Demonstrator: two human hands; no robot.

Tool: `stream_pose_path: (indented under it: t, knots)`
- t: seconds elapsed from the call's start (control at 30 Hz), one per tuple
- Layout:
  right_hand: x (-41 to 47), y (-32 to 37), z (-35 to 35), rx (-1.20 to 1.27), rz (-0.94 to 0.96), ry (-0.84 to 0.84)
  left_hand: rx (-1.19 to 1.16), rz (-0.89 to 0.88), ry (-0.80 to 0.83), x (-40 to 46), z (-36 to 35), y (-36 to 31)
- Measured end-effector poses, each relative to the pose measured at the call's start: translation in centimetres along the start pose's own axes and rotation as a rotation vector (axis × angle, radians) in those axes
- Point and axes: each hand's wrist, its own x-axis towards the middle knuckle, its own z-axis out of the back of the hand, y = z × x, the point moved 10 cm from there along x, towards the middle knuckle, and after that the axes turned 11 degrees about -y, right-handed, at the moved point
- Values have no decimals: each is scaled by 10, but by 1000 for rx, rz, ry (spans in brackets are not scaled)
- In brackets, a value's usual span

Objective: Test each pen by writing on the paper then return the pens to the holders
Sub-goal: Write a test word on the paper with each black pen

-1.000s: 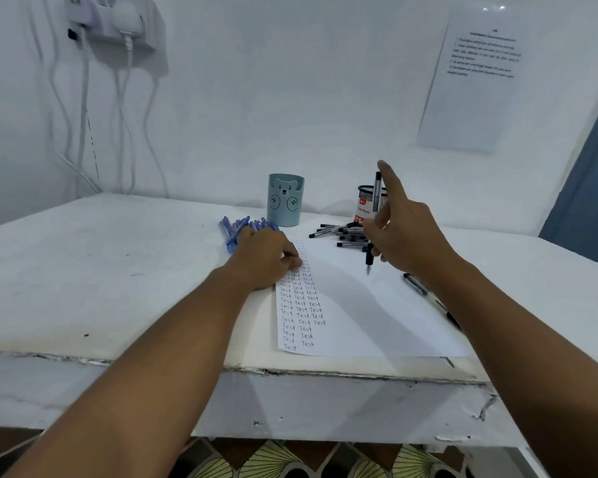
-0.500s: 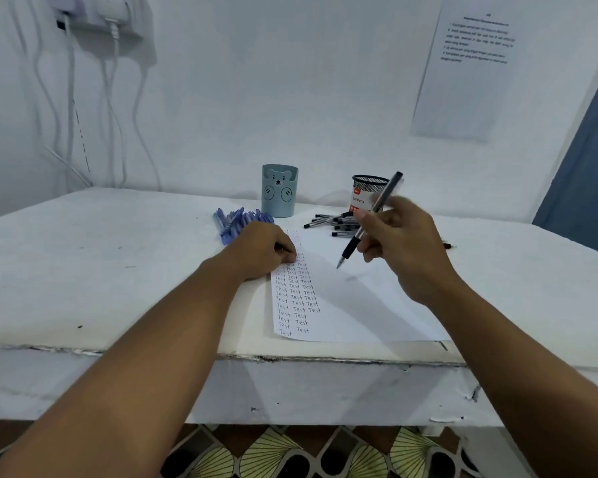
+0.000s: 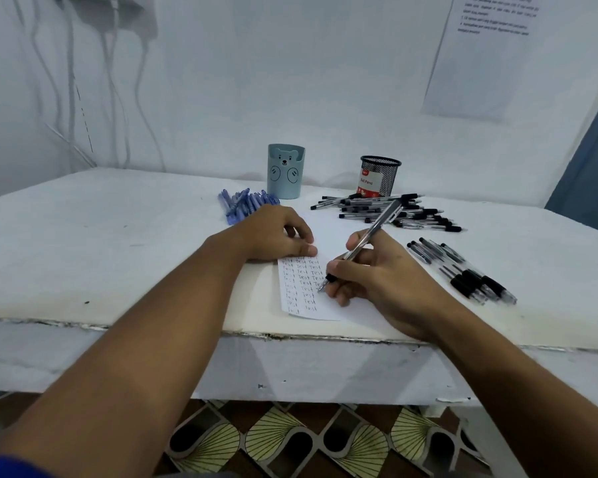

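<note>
Paper point(image 3: 302, 291) repeats "Test"; right hand point(image 3: 377, 274) pinches pen point(image 3: 366, 239), left hand point(image 3: 273, 236) presses flat.

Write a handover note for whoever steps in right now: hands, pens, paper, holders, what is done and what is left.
Right hand grips a black pen, tip on the paper beside the rows of "Test".
Left hand rests on the paper's top left corner, fingers curled, holding it still.
Blue pens lie left of the bear holder; a black pen pile lies by the mesh holder; another black group lies at right.
Done: three columns of "Test".
Left: finish testing, then return pens to the holders; no pens show above their rims.
</note>
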Motion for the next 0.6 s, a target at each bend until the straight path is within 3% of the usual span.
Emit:
stream_pose_path:
  t: [0.6]
  knots:
    - [-6, 3, 2, -38, 63, 15, 138, -131, -15, 3, -10, -13]
